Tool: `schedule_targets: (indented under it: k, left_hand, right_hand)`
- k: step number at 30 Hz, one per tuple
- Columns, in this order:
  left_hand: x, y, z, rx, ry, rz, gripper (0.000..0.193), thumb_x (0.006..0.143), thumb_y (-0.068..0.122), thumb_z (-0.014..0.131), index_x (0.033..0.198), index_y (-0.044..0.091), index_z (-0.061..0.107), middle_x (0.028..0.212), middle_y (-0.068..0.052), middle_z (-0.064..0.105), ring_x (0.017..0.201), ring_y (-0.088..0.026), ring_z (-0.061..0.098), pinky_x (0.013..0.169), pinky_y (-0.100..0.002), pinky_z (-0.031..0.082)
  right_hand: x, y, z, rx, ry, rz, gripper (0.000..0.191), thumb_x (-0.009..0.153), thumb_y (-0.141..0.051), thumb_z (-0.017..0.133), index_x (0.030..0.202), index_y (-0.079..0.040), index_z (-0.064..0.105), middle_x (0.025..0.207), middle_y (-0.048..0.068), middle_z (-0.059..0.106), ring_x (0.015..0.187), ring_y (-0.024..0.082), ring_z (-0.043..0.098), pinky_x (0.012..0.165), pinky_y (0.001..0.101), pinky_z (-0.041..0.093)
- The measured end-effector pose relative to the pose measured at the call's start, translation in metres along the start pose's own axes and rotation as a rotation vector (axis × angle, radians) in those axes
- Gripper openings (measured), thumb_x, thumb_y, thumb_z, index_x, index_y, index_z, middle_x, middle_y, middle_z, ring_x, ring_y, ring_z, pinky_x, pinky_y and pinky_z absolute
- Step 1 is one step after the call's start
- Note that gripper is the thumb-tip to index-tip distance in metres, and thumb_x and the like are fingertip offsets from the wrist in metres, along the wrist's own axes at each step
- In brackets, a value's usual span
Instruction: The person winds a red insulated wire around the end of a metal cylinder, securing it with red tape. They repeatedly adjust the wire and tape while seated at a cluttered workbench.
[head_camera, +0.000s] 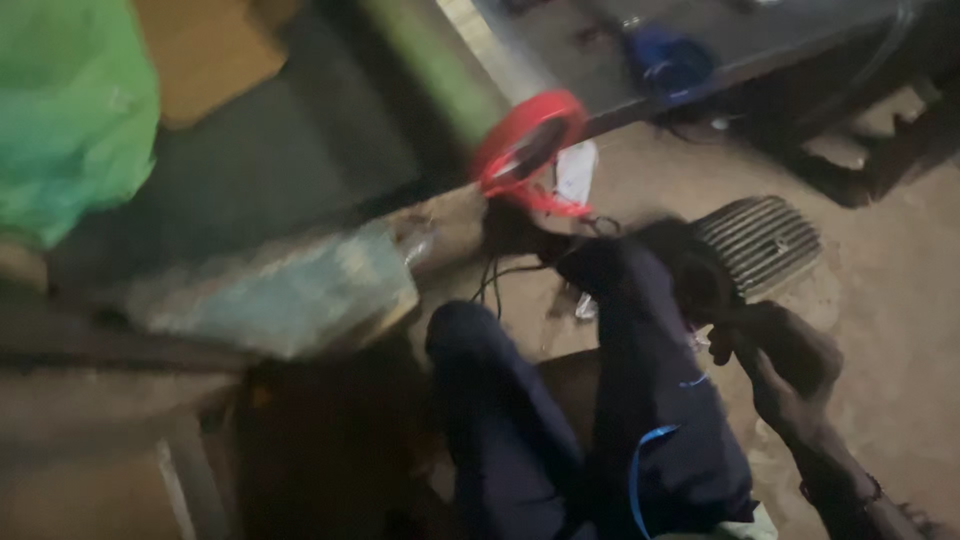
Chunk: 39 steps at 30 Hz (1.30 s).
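The picture is dark and smeared by motion. My right hand (785, 360) reaches in from the lower right with its fingers curled. It rests against a dark rounded object (690, 275) above my legs in dark blue trousers (640, 400). A small pale scrap (698, 340) shows at the fingertips. Whether the hand grips anything is too blurred to tell. A red coil of wire (525, 145) lies further off, with thin black cables (495, 280) trailing below it. My left hand is out of sight.
A ribbed metal grille (760, 240) lies on the dirt floor (890, 290) just beyond my right hand. A pale green block (290, 290) lies to the left, with a green bag (70, 110) at top left. A blue object (665, 60) lies at the back.
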<state>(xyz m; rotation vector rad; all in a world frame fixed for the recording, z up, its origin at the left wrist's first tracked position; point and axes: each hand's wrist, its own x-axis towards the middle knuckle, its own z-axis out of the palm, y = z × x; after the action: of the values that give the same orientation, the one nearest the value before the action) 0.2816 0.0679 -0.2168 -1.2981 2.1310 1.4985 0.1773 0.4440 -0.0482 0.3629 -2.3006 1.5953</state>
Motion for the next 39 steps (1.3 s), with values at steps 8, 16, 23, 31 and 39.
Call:
schedule_targets:
  k: [8,16,23,31,39]
  left_hand:
    - [-0.016,0.085,0.016,-0.174,0.444,0.245,0.025,0.113,0.012,0.049,0.131,-0.002,0.056,0.090,-0.019,0.060,0.073,-0.023,0.057,0.063,-0.037,0.050]
    - [-0.022,0.134,0.083,-0.344,0.397,0.975,0.022,0.118,0.011,0.049,0.134,-0.003,0.055,0.085,-0.015,0.058,0.065,-0.016,0.053,0.062,-0.032,0.046]
    - [-0.026,0.124,0.156,0.582,0.012,0.882,0.025,0.114,0.018,0.054,0.127,-0.001,0.064,0.090,-0.016,0.072,0.075,-0.018,0.068,0.070,-0.034,0.058]
    - [0.010,0.118,0.178,0.688,-0.370,0.679,0.036,0.108,0.032,0.054,0.129,0.006,0.068,0.095,-0.012,0.075,0.083,-0.024,0.071,0.073,-0.036,0.058]
    - [-0.006,0.245,0.424,0.909,-0.064,0.923,0.039,0.106,0.036,0.056,0.128,0.007,0.071,0.101,-0.018,0.077,0.091,-0.030,0.074,0.083,-0.040,0.058]
  right_hand:
    - [-0.040,0.050,-0.082,0.028,0.331,0.177,0.017,0.099,0.002,0.065,0.113,0.011,0.067,0.093,0.016,0.070,0.076,0.020,0.069,0.063,0.0312,0.056]
    - [-0.081,0.090,-0.117,0.155,0.549,0.281,0.012,0.108,0.000,0.062,0.115,0.010,0.066,0.090,0.013,0.068,0.072,0.015,0.065,0.068,0.0278,0.053]
    - [-0.130,0.168,-0.162,0.159,0.774,0.650,0.017,0.109,-0.007,0.059,0.117,0.007,0.064,0.094,0.012,0.067,0.076,0.014,0.064,0.066,0.0276,0.054]
    - [-0.110,0.253,-0.188,0.375,0.559,1.292,0.019,0.101,-0.011,0.058,0.113,-0.001,0.068,0.096,0.009,0.071,0.074,0.012,0.066,0.059,0.0279,0.056]
    - [-0.070,0.300,-0.169,0.052,0.385,1.612,0.024,0.095,-0.019,0.063,0.112,-0.003,0.070,0.095,0.010,0.076,0.079,0.017,0.074,0.062,0.0330,0.060]
